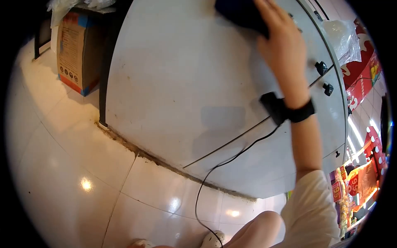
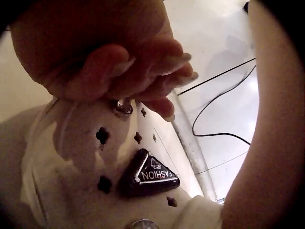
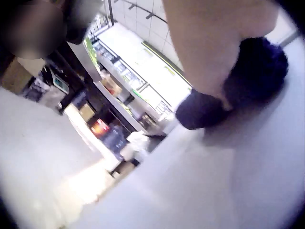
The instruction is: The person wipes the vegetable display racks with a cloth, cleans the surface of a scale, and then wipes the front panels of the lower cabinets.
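A dark blue cloth (image 1: 242,14) lies bunched against the light grey cabinet front (image 1: 173,70), near the top of the head view. My right hand (image 1: 285,49) grips it there, and in the right wrist view the cloth (image 3: 257,69) bulges out on both sides of the hand. My left hand (image 2: 128,71) is out of the head view. In the left wrist view it hangs with loosely curled fingers, nothing in them, just over a white clog (image 2: 71,152) with a black triangular "FASHION" charm (image 2: 152,174).
Small black knobs (image 1: 321,68) stick out along the cabinet's right side. A thin black cable (image 1: 215,166) runs from the right wrist camera to the tiled floor (image 1: 74,182). A cardboard box (image 1: 74,53) stands at left; a clear plastic bag (image 1: 341,39) hangs at upper right.
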Available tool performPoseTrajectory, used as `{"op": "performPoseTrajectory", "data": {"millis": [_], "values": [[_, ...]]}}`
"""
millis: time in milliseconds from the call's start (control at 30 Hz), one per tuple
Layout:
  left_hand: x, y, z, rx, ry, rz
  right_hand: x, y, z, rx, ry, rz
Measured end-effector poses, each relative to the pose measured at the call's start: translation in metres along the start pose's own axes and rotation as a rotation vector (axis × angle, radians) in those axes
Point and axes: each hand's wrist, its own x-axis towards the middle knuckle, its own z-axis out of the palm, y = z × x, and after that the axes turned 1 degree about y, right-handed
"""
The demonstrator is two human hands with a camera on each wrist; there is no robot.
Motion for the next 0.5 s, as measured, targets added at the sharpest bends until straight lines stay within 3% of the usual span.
{"op": "performPoseTrajectory", "data": {"millis": [33,133,167,200,233,300,367,433,500], "values": [[-0.003,-0.004,0.001,-0.033,0.000,0.005,-0.008,-0.012,0.015,-0.097,0.119,-0.044],[-0.004,-0.017,0.004,-0.107,-0.028,-0.041,-0.055,-0.070,0.054,0.169,-0.067,-0.074],[0.000,-0.022,0.008,0.019,-0.023,0.037,-0.084,-0.100,0.067,0.178,-0.067,-0.168],[0.003,-0.019,0.006,0.074,-0.015,0.071,-0.124,-0.127,0.074,0.300,-0.192,-0.253],[0.004,-0.014,0.004,0.086,-0.009,0.070,-0.170,-0.158,0.082,0.374,-0.520,-0.312],[0.007,-0.006,-0.003,0.076,0.007,0.068,-0.267,-0.192,0.086,0.506,-0.692,-0.483],[0.010,-0.006,-0.008,0.065,0.022,0.075,-0.338,-0.204,0.083,0.451,-0.786,-0.645],[0.010,-0.003,-0.011,0.056,0.029,0.074,-0.340,-0.191,0.081,0.486,-0.864,-0.683],[0.011,0.001,-0.012,0.058,0.029,0.066,-0.295,-0.170,0.072,0.544,-0.975,-0.664]]}}
